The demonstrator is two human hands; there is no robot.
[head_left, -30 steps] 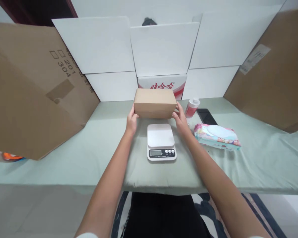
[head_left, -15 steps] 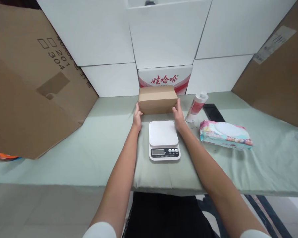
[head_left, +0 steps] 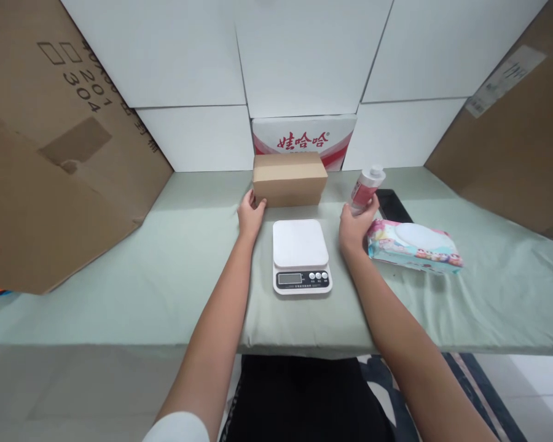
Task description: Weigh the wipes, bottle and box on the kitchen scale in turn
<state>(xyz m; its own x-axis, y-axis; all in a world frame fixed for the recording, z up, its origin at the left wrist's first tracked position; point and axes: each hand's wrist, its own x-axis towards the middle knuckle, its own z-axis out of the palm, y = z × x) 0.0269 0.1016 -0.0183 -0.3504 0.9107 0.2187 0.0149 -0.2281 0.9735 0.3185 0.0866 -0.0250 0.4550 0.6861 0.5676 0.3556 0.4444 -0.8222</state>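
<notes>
Between my hands sits the white scale (head_left: 300,256). My right hand (head_left: 356,226) has left the cardboard box (head_left: 289,178) and now wraps its fingers around the tilted bottle (head_left: 365,188). My left hand (head_left: 251,215), fingers loosely spread, still touches the box's near-left corner.

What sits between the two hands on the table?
In the head view, the white kitchen scale lies between the left hand and right hand, touching neither.
</notes>
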